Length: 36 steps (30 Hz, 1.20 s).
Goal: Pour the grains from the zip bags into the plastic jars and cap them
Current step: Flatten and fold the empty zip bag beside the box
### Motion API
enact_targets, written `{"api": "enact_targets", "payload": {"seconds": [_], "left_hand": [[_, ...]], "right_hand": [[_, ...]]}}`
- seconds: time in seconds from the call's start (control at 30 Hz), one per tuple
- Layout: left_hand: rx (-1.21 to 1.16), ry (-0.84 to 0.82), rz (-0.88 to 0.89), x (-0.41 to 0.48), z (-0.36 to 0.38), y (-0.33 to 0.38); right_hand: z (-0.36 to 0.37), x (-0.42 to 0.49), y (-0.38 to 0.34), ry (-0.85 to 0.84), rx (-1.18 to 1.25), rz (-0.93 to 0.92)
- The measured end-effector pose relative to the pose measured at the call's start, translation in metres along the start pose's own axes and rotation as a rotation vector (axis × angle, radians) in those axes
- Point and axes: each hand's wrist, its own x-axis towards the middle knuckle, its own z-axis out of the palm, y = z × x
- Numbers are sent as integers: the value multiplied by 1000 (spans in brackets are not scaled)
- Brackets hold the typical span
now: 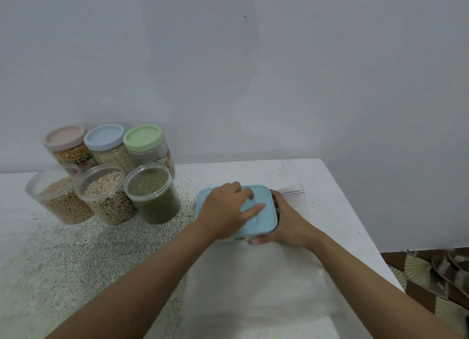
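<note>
On the table (330,176), by its right edge: a square jar sat on an emptied bag (253,288), both hands on it.
Lid (261,212): pale blue, square, lying on the jar — seemingly being pressed home, so capping looked to be the step in hand.
Left hand (225,209): palm down, fingers spread flat over the lid, gripping nothing; likely pushing it down to seat the seal.
Right hand (284,224): wrapped around the jar's right side, thumb at the near corner — probably bracing it so it could not slide on the slick plastic.
Jar contents: hidden by lid and hands.
Second bag (294,194): flat behind the jar, its zip strip showing, apparently empty.
Open jars (104,194): three at left, filled with grains, uncapped — caps not in sight.
Capped jars (106,146): three behind them near the wall, pushed back, seemingly finished.
Progress: judged past halfway.
</note>
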Motion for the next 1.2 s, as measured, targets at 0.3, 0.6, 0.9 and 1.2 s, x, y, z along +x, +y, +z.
{"api": "enact_targets", "payload": {"seconds": [0.3,0.6,0.9,1.2], "left_hand": [[-38,-159,-174,25,23,-12],[-124,-19,-113,23,32,-12],[10,-101,-563,-10,-7,-67],[-288,47,-704,-18,-3,-58]], "right_hand": [[3,5,8,22,-7,1],[3,7,10,54,-101,-72],[-2,6,8,37,-142,-92],[-24,8,-24,-203,-203,50]]}}
